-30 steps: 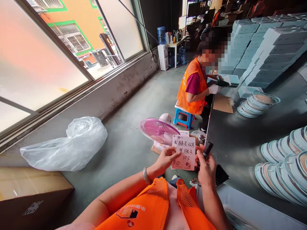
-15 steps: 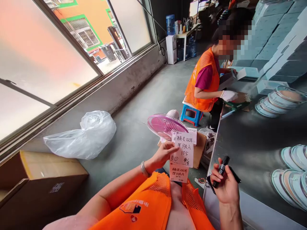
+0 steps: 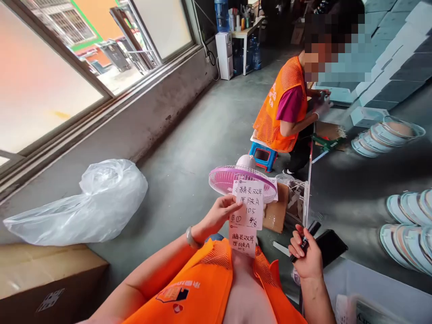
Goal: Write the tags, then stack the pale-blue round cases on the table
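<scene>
My left hand pinches handwritten paper labels by their left edge, in front of my chest. A lower label hangs beneath the upper one, and both carry black handwritten characters and numbers. My right hand, at the table's near edge, has its fingers closed around a black marker pen. Behind that hand lies a flat black object that looks like a phone. Just beyond the labels is a pink fan.
On the dark table are stacks of round glass lids and a green glue gun. A co-worker sits at its far side. A plastic bin is at lower right, a plastic bag and cardboard box at left.
The view has swung, bringing the bin and more of the flat black object into sight. Both my hands keep their holds. The co-worker's gloved hand has lifted off the table.
</scene>
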The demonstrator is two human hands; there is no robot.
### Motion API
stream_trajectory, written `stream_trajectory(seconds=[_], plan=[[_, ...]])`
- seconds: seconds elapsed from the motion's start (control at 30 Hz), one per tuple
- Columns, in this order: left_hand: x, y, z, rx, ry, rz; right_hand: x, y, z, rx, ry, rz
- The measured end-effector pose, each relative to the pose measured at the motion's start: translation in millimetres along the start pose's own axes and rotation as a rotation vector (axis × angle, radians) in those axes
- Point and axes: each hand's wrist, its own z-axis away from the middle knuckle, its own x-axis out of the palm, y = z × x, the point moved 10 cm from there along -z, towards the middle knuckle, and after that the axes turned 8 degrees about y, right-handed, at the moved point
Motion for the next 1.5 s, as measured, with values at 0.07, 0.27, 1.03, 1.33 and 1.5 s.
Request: stream_trajectory(seconds=[0.07,0.27,1.03,1.33,1.5], plan=[[-29.0,14,1,-0.011,0.014,0.047,17,13,8,-0.005,-0.004,-0.013],[-140.1,61,17,0.031,0.116,0.103,130,71,48,-0.035,-0.133,0.098],[-395.6,163,-51,0.076,0.282,0.168,427,259,-15,-0.207,-0.417,0.623],[-374.3,90,-44,-0.119,0.227,0.108,171,188,34,-0.816,0.367,1.464],[-346.9,82,-31,-0.125,0.329,0.042,-56,81,58,-0.257,1.107,1.764]])
